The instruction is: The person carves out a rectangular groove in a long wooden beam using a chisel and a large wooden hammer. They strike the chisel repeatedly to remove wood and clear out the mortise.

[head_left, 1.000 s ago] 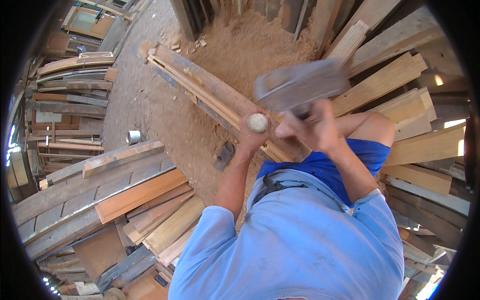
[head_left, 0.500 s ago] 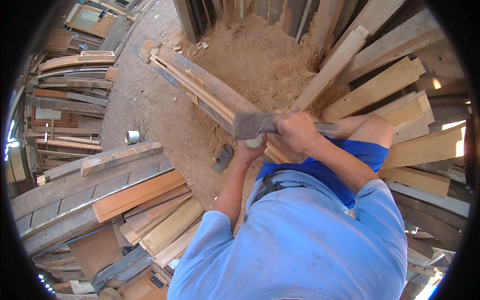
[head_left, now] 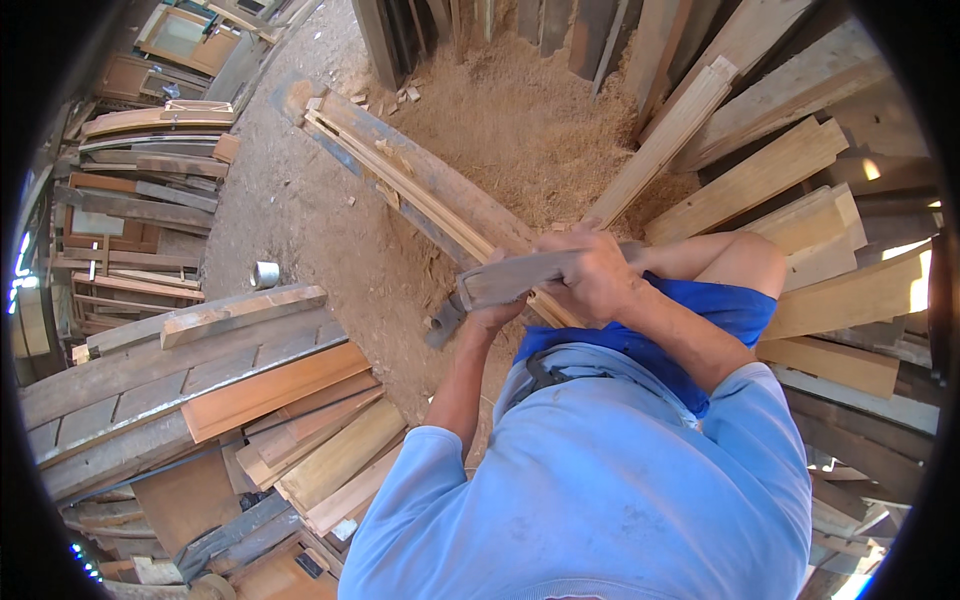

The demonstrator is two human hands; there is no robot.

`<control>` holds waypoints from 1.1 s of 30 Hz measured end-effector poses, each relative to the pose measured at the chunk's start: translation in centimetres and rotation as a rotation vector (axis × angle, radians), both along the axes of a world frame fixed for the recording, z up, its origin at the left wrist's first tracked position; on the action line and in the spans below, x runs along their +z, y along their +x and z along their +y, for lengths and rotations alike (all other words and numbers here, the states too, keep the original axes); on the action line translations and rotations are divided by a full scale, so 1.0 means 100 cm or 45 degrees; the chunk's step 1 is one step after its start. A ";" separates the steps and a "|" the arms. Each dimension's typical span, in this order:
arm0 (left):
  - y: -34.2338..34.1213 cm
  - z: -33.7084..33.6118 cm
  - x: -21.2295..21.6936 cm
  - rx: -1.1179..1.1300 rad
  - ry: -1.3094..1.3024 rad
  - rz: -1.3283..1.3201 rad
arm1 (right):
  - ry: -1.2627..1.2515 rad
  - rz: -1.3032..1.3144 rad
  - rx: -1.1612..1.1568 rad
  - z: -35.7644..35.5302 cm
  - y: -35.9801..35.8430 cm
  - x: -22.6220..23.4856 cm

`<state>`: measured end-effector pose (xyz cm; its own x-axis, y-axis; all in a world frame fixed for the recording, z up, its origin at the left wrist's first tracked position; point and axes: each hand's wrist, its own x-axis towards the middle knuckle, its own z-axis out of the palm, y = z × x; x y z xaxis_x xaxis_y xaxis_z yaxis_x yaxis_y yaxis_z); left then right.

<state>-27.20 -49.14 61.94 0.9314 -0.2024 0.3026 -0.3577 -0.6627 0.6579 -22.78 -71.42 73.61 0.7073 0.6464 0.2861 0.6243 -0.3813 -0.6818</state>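
My right hand [head_left: 603, 282] is closed around a long grey block-like tool [head_left: 515, 280], its broad end pointing left. Below that end is my left hand [head_left: 494, 317], its fingers mostly hidden behind the tool. The left hand looks closed, but what it holds cannot be made out. Beneath both hands, narrow pale wood strips [head_left: 435, 208] run from the upper left toward my lap. They lie along a wider worn plank [head_left: 470, 205]. A dark grey object [head_left: 441, 324] rests on the ground close to my left hand.
Sawdust and shavings [head_left: 500, 130] cover the ground ahead. Boards [head_left: 750, 180] lean in a fan on the right. Stacked planks [head_left: 245, 320] and an orange-brown panel [head_left: 275, 392] are at the left. A small metal tin [head_left: 265, 275] stands on the ground there.
The tool has tilted, its left end now lower and its broad face turned more into view. The whitish rounded thing seen at my left hand before is now hidden.
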 end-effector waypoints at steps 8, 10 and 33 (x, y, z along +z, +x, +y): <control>0.025 -0.010 -0.024 0.297 -0.303 0.107 | 0.053 0.470 -0.140 0.001 -0.012 0.028; 0.036 -0.014 0.001 0.401 -0.767 0.172 | 0.266 0.560 -0.152 0.000 -0.009 0.042; -0.005 0.013 -0.040 0.158 -0.305 0.286 | -0.013 0.216 -0.275 0.013 -0.005 0.043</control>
<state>-27.72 -47.81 57.92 0.9932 -0.0316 0.1122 -0.1126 -0.5096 0.8530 -23.27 -70.15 77.95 0.8663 0.4778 0.1460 0.4050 -0.5006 -0.7651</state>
